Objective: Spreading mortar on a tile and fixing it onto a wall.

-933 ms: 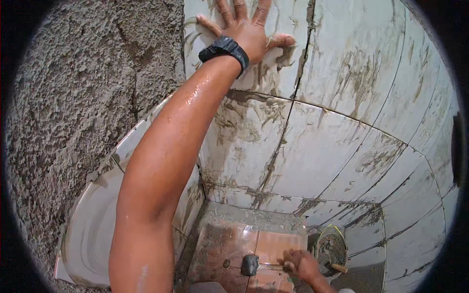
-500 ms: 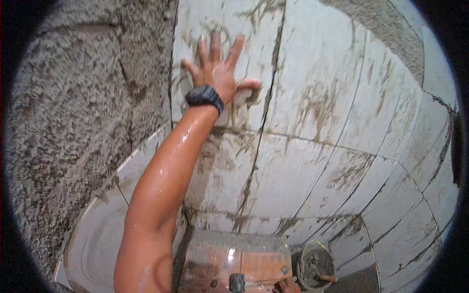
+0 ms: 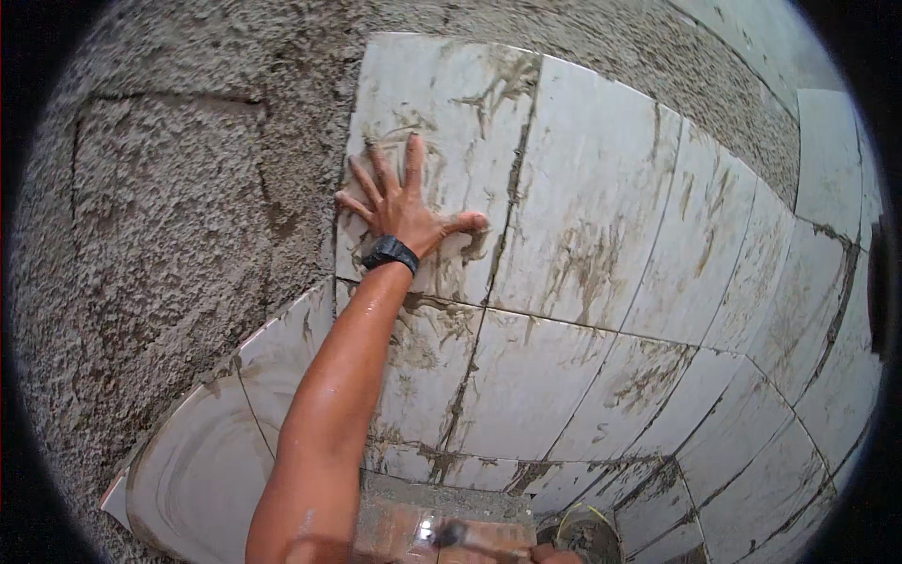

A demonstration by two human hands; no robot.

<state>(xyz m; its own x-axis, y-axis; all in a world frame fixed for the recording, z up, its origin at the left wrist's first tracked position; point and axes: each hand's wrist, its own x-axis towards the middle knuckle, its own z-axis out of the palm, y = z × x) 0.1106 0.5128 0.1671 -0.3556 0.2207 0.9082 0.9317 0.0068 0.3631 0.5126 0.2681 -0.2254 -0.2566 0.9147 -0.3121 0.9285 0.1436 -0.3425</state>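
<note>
My left hand [image 3: 404, 211] is spread flat on a white, mud-smeared wall tile [image 3: 442, 94], which borders rough grey mortar [image 3: 178, 169]; a black watch [image 3: 390, 254] is on that wrist. At the bottom edge my right hand [image 3: 554, 555], partly cut off, grips the handle of a mallet, whose dark head [image 3: 449, 534] is motion-blurred over the wet, reddish floor [image 3: 503, 531].
Smeared white tiles [image 3: 601, 207] continue rightward, with bare mortar above them. White tiles [image 3: 188, 461] lie low on the left, bent by the lens. A bucket of grey mortar [image 3: 597, 531] stands on the floor at the lower right, partly cut off.
The view has tilted upward, showing the tile's top edge and mortar above. My left hand stays pressed on the tile, while the mallet in my right hand has risen from the floor.
</note>
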